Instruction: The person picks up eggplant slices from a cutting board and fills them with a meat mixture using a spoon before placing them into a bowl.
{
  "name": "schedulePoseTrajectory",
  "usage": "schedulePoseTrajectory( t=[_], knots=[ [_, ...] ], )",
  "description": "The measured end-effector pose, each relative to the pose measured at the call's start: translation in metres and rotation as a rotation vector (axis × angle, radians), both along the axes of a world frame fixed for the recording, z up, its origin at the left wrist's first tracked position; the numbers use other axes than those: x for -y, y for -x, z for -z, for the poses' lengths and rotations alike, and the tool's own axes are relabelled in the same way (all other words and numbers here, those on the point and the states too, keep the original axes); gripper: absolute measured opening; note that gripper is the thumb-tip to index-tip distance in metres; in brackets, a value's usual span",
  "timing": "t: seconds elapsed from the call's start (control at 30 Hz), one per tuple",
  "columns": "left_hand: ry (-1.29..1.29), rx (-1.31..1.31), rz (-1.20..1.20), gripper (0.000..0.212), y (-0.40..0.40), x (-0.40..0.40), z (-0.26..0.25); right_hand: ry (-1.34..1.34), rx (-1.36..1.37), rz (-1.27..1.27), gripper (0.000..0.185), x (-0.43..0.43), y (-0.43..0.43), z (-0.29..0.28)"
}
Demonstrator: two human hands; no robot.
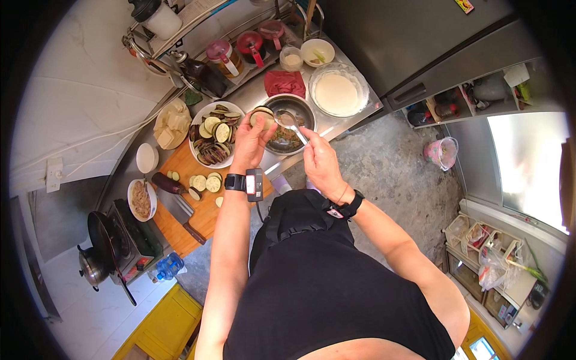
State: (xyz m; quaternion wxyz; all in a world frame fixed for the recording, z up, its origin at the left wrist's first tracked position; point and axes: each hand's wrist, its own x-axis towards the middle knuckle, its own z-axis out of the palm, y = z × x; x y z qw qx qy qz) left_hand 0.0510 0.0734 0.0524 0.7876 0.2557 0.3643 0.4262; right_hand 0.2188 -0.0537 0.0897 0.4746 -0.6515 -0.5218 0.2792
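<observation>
Between the fingers of my left hand (250, 143) is an eggplant slice (262, 116), held over the left side of a steel bowl (310, 118). My right hand (323, 161) grips the handle of a metal spoon (297, 130), whose bowl end is beside the slice. Minced filling with green bits (284, 140) lies in the steel bowl. Left of it, a white plate (196, 118) is heaped with cut eggplant. Closer to me, a wooden cutting board (173, 226) carries several eggplant rounds (213, 183), a whole eggplant piece (168, 183) and a cleaver (182, 216).
A bowl of white batter (336, 92) stands at the counter's right end, near a red cloth or bag (284, 83). Lidded jars (250, 47) line the back. A bowl of minced meat (141, 202), tofu-like pieces (171, 123) and a stove with a wok (101, 234) are leftward.
</observation>
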Motion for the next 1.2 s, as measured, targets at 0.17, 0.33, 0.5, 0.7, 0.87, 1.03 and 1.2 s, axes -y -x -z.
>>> schedulePoseTrajectory(
  t=[0.17, 0.33, 0.5, 0.7, 0.87, 1.03, 1.2],
  knots=[
    [-0.012, -0.014, 0.010, 0.039, -0.001, 0.002, 0.001, -0.052, 0.043, 0.025, 0.039, -0.005, 0.006, -0.003],
    [-0.010, 0.005, 0.062, 0.044, 0.000, 0.005, -0.003, -0.122, 0.131, -0.021, 0.045, -0.011, 0.004, -0.008],
    [-0.028, 0.041, 0.107, 0.041, 0.001, 0.007, -0.011, -0.252, 0.317, -0.086, 0.051, -0.012, -0.001, -0.017],
    [-0.058, 0.055, 0.105, 0.041, 0.003, 0.008, -0.017, -0.242, 0.340, -0.020, 0.054, -0.006, -0.003, -0.018],
    [-0.090, 0.016, 0.137, 0.041, 0.000, 0.009, -0.020, -0.222, 0.374, -0.038, 0.055, -0.003, 0.004, -0.016],
    [-0.224, -0.236, 0.195, 0.039, 0.000, 0.008, -0.014, -0.241, 0.370, 0.000, 0.058, -0.004, -0.006, -0.012],
    [-0.314, -0.398, 0.274, 0.039, 0.001, 0.009, -0.009, -0.280, 0.509, -0.082, 0.063, -0.007, -0.023, -0.015]
  ],
)
